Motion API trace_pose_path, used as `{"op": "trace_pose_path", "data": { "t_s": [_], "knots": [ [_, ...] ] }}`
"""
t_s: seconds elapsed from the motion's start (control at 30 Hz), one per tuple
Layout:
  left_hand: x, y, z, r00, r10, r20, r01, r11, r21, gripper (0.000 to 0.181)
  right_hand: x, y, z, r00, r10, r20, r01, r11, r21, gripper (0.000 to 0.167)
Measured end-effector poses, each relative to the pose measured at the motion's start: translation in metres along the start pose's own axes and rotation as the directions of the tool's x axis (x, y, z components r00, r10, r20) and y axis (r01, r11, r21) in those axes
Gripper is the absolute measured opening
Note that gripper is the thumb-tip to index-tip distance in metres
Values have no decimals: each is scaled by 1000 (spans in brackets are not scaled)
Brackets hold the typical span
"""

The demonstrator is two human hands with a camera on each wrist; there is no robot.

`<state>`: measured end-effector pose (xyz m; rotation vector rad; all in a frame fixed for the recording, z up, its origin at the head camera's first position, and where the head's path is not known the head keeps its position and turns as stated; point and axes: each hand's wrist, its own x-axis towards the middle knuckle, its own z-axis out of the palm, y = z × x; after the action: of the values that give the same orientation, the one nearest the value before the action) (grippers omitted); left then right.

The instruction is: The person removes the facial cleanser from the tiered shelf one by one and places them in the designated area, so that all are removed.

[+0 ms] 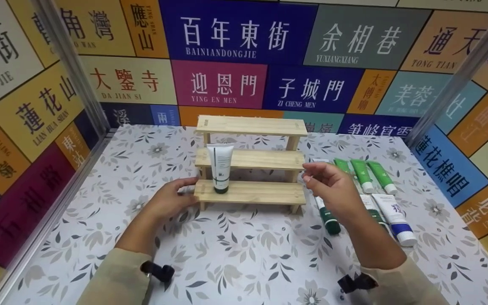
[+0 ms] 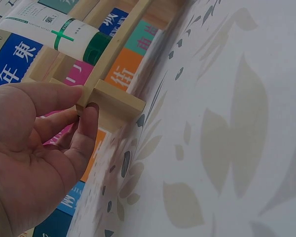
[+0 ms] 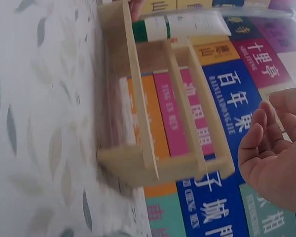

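A small three-step wooden shelf (image 1: 256, 192) stands on the patterned tablecloth. On its lowest step, towards the left end, a white tube (image 1: 222, 167) stands upright on its dark green cap. My left hand (image 1: 171, 199) pinches the left end of that step; in the left wrist view the thumb and a finger meet at the wood of the shelf (image 2: 119, 96). To the right of the shelf my right hand (image 1: 333, 186) hovers with loosely bent fingers and nothing in them. The right wrist view shows that hand (image 3: 278, 148) apart from the shelf (image 3: 138, 98).
Several tubes lie on the tablecloth at the right, partly behind my right hand and forearm: green tubes (image 1: 360, 173) with white caps, a white tube (image 1: 390, 212) with a blue band, and a dark-green-capped tube (image 1: 328, 218). Printed panels (image 1: 220, 82) wall the table's back and sides.
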<state>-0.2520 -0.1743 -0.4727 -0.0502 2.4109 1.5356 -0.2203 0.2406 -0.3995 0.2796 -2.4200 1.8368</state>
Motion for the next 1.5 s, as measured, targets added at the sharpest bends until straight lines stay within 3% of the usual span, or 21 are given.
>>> {"op": "trace_pose_path", "data": {
  "t_s": [0.27,0.53,0.73,0.93,1.13,1.5],
  "knots": [
    [1,-1,-1,1000,-1,-2,1,1000,9,65,8,-6,49,997,-67,44,61,990,129,30],
    [0,1,-1,1000,-4,1,4,1000,-5,65,19,-16,86,991,-95,90,71,968,239,30],
    [1,1,-1,1000,-5,-3,5,1000,-17,66,32,-13,108,993,-101,62,76,946,316,33],
    [1,0,-2,1000,-23,2,23,1000,2,65,43,-11,125,995,-90,41,68,924,376,38],
    [1,1,-2,1000,-21,12,21,1000,-6,66,50,-12,135,997,-78,24,64,926,372,40],
    [0,2,-2,1000,-8,3,8,1000,9,66,59,-13,152,995,-95,20,78,901,427,58]
  ]
}}
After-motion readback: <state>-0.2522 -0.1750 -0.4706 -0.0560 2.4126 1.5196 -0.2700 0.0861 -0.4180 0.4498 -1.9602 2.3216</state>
